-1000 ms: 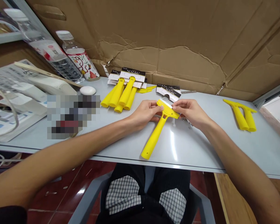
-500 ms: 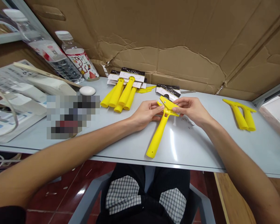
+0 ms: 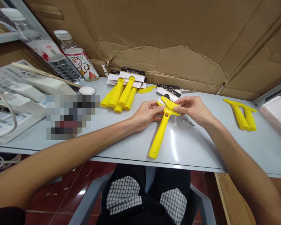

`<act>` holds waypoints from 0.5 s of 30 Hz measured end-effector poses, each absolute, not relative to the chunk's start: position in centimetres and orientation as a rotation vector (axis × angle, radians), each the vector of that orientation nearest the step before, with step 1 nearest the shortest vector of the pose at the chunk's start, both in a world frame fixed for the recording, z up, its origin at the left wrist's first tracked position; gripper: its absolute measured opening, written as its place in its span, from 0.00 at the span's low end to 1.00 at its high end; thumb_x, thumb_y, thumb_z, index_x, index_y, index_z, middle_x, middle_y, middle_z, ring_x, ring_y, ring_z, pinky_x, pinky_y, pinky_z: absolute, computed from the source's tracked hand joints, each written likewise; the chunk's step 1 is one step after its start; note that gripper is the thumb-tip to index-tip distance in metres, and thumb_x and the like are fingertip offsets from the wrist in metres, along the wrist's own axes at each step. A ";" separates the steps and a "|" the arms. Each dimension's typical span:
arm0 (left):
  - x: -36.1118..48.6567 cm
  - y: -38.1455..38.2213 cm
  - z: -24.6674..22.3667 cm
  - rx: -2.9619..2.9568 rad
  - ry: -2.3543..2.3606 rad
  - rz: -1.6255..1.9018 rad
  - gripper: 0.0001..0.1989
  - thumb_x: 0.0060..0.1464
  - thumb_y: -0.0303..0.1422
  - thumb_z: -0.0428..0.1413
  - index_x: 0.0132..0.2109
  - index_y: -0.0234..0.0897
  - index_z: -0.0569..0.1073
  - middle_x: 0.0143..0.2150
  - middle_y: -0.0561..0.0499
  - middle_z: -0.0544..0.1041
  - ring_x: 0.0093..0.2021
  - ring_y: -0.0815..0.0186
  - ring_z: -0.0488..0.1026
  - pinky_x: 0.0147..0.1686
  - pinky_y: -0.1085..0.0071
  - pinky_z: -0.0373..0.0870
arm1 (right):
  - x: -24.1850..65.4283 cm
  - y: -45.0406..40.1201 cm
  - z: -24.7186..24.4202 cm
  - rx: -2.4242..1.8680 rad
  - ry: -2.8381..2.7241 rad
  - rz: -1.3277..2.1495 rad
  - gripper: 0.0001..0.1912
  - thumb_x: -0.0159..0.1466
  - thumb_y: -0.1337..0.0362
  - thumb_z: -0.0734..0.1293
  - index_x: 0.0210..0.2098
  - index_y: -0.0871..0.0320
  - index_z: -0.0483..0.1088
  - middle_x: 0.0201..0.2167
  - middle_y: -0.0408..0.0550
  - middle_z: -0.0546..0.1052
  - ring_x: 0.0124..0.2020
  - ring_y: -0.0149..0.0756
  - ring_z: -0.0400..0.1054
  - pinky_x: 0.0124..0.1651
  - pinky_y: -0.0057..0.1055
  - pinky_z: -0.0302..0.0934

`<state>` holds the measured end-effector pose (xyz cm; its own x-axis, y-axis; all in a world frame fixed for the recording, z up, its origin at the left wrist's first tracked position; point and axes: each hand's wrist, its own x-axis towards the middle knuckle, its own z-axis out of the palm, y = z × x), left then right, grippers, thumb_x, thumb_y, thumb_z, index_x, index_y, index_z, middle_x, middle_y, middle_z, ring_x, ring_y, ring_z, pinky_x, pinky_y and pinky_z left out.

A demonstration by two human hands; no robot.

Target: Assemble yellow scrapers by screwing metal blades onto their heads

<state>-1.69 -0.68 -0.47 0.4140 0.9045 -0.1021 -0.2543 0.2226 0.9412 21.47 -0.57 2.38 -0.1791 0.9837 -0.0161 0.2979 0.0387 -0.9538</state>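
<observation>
A yellow plastic scraper [image 3: 159,134] is held between my two hands above the table, its handle slanting down toward me. My left hand [image 3: 147,116] grips the left end of its head, thumb on top. On the right end, my right hand [image 3: 192,109] pinches a yellow cover plate [image 3: 170,103] lying askew over the head, with one small hole or screw in it. Small screws [image 3: 189,122] lie loose on the table just below my right hand. Behind the scraper are black-and-white cards [image 3: 168,90].
Several yellow scrapers with cards [image 3: 126,93] are piled at the back. Two yellow handles [image 3: 243,116] lie at the right. A thin metal blade [image 3: 188,92] rests near the cardboard wall [image 3: 187,28]. Bottles [image 3: 78,57], a white oval object [image 3: 87,91] and a blurred patch are at the left.
The scraper's handle has swung very slightly to the right at its lower end. Both hands keep the same hold on the head.
</observation>
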 end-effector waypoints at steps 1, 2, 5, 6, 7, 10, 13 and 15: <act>-1.7 -0.7 -0.4 1.038 0.779 0.925 0.12 0.57 0.35 0.71 0.43 0.32 0.81 0.46 0.40 0.85 0.42 0.61 0.83 0.41 0.65 0.78 | 21.5 -0.6 2.4 -1.329 -1.572 1.184 0.18 0.55 0.55 0.84 0.40 0.56 0.83 0.35 0.50 0.83 0.35 0.39 0.74 0.35 0.37 0.66; -1.7 -0.7 -0.4 1.038 0.780 0.927 0.12 0.57 0.35 0.71 0.43 0.32 0.81 0.46 0.40 0.85 0.42 0.61 0.83 0.41 0.65 0.78 | 21.5 -0.6 2.4 -1.329 -1.568 1.186 0.18 0.55 0.55 0.84 0.40 0.56 0.83 0.35 0.50 0.83 0.35 0.39 0.74 0.35 0.37 0.66; -1.6 -0.8 -0.3 1.042 0.775 0.929 0.12 0.57 0.35 0.71 0.43 0.32 0.81 0.46 0.41 0.85 0.42 0.61 0.83 0.41 0.65 0.79 | 21.5 -0.6 2.5 -1.351 -1.566 1.161 0.17 0.55 0.55 0.84 0.40 0.56 0.83 0.35 0.50 0.84 0.35 0.39 0.74 0.36 0.37 0.65; -1.6 -0.8 -0.3 1.042 0.772 0.929 0.12 0.57 0.35 0.71 0.43 0.32 0.81 0.46 0.40 0.85 0.42 0.61 0.83 0.42 0.64 0.79 | 21.4 -0.7 2.6 -1.357 -1.571 1.151 0.18 0.55 0.55 0.84 0.40 0.57 0.83 0.35 0.50 0.84 0.35 0.39 0.74 0.36 0.37 0.65; -1.6 -0.8 -0.3 1.041 0.770 0.930 0.12 0.57 0.36 0.71 0.43 0.32 0.81 0.46 0.40 0.85 0.42 0.61 0.83 0.42 0.64 0.79 | 21.4 -0.7 2.7 -1.360 -1.581 1.140 0.18 0.56 0.54 0.84 0.40 0.56 0.83 0.35 0.50 0.84 0.35 0.39 0.74 0.37 0.37 0.66; -1.6 -0.8 -0.4 1.038 0.770 0.932 0.12 0.57 0.36 0.71 0.43 0.32 0.81 0.46 0.40 0.85 0.42 0.60 0.83 0.43 0.63 0.80 | 21.4 -1.0 2.9 -1.355 -1.647 1.060 0.18 0.57 0.52 0.83 0.40 0.56 0.83 0.36 0.50 0.84 0.38 0.40 0.74 0.41 0.38 0.67; -1.7 -0.7 -0.5 1.038 0.766 0.940 0.13 0.57 0.36 0.71 0.43 0.32 0.81 0.47 0.40 0.85 0.43 0.61 0.83 0.44 0.63 0.79 | 21.2 -1.2 3.0 -1.343 -1.718 0.983 0.17 0.58 0.51 0.82 0.39 0.56 0.83 0.36 0.49 0.83 0.40 0.41 0.75 0.44 0.40 0.68; -1.7 -0.7 -0.6 1.037 0.755 0.941 0.13 0.57 0.37 0.71 0.44 0.32 0.81 0.48 0.40 0.85 0.43 0.61 0.83 0.44 0.64 0.80 | 21.1 -1.2 3.0 -1.334 -1.701 1.004 0.17 0.57 0.52 0.83 0.39 0.56 0.83 0.36 0.50 0.83 0.41 0.42 0.75 0.44 0.40 0.69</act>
